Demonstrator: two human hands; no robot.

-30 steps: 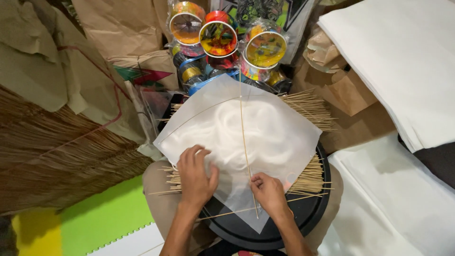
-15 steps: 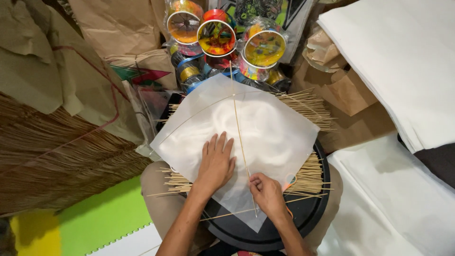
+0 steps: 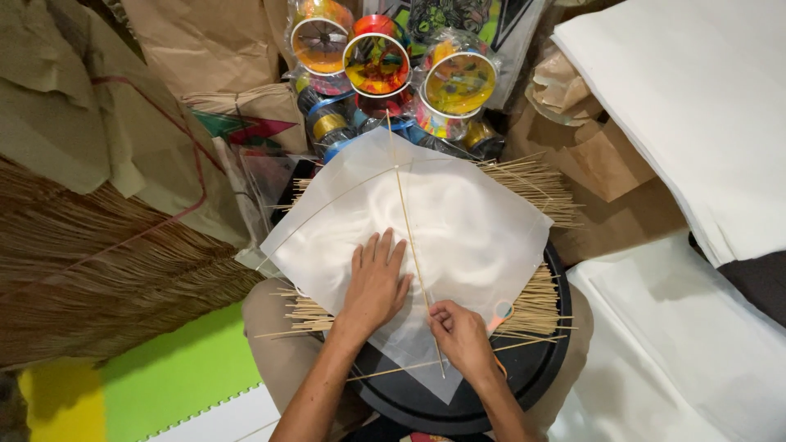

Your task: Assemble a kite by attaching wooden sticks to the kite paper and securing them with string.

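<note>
A white diamond-shaped paper sheet lies on a round black tray on my lap. A thin bamboo spine stick runs down its middle and a bowed cross stick arcs over the top. My left hand rests flat on the paper just left of the spine, fingers spread. My right hand pinches the lower part of the spine stick near the sheet's bottom corner.
Bundles of thin bamboo sticks lie under the paper. Colourful spools in plastic stand beyond. Stacked white paper is at the right, brown paper and dried straw at the left, a green mat below.
My left hand slid up from the lower left of the sheet and now lies flat beside the spine. My right hand stayed at the spine's lower end.
</note>
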